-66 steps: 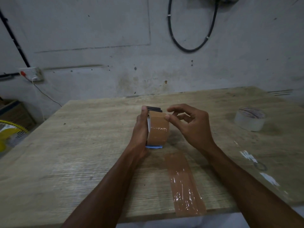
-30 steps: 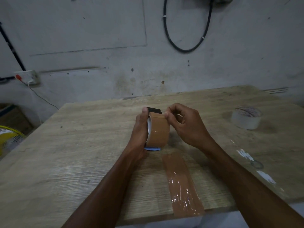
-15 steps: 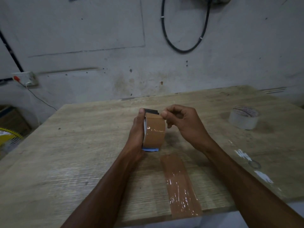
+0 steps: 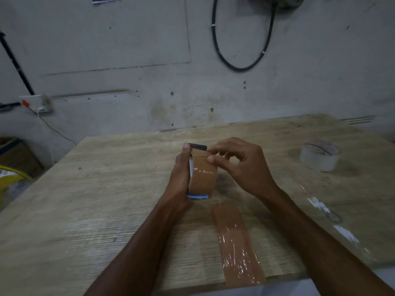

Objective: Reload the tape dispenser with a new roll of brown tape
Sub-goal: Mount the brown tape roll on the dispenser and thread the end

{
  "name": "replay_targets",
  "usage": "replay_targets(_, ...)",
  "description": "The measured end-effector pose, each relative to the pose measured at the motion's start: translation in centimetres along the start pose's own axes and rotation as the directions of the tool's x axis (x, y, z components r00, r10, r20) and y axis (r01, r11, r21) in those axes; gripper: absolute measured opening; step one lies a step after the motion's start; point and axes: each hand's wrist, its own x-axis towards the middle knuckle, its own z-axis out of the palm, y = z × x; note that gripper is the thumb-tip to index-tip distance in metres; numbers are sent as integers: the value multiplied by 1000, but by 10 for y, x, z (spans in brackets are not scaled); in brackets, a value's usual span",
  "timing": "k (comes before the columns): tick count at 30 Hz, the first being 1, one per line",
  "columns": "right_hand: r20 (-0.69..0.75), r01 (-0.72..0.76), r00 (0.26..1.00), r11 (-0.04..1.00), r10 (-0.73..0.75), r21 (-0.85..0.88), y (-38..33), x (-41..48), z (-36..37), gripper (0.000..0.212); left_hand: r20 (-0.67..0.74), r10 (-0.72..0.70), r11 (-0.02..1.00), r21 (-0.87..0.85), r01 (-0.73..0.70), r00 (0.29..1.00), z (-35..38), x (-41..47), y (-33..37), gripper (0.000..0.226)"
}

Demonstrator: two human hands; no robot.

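Centre of frame: the left hand (image 4: 181, 178) grips the tape dispenser (image 4: 197, 169) from its left side, thumb up along the edge, palm wrapped against the body. The dispenser stands upright on the pale wood-grain table (image 4: 96, 199), its blue plastic base edge (image 4: 197, 196) showing at the bottom and a black bar (image 4: 198, 146) across the top. The glossy brown roll of packing tape (image 4: 203, 176) sits in the dispenser, its curved outer face turned toward the camera with a glint across the middle.

The right hand (image 4: 241, 165) is just right of the roll. Thumb and forefinger tips (image 4: 210, 160) are at the upper right edge of the brown tape, just below the black bar; the remaining fingers are loosely curled and apart from the roll. Whether the fingertips actually pinch a loose tape end cannot be told at this resolution; they touch or nearly touch the tape surface.

Lower centre-right: a flat strip of brown tape (image 4: 237, 246) stuck on the table, wrinkled and shiny, running to the near edge. Right of frame, well apart from the hands: a whitish, translucent roll of tape (image 4: 319, 155) lying flat. White scraps and a small ring-shaped mark (image 4: 334, 217) lie along the lower right of the table.

Background: grey stained wall (image 4: 128, 60), black cable loop (image 4: 241, 39) at upper centre, white wall socket (image 4: 36, 103) at left, yellow fan guard (image 4: 10, 180) at the left edge.
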Motion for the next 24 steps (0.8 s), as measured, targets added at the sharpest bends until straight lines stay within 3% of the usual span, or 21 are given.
replay_targets(4,-29,82,996,992,-85,-94,0,4,-1,9,45,34,999,-27,-33,998,0,-2,1,55)
replay_targets(8,70,197,980,945,-185,-261,-2,9,-3,7,25,3,1000,-12,-2,1000,-1,-1,-1,57)
replay_targets(11,92,204,979,920,-183,-334,-2,12,-2,6,34,-48,997,-62,51,998,-1,0,-2,65)
replay_targets(15,44,180,983,914,-176,-363,0,14,-5,2,173,-102,977,-166,131,980,0,-1,6,57)
replay_targets(17,36,176,984,916,-175,-361,2,15,-8,1,172,-87,987,-121,109,981,1,-1,7,50)
replay_targets(20,65,178,984,915,-165,-363,2,17,-11,2,157,-28,1000,-9,30,987,-1,-1,7,73)
replay_targets(24,131,185,981,912,-146,-365,5,18,-7,6,204,-6,999,-52,16,979,-5,-1,8,88)
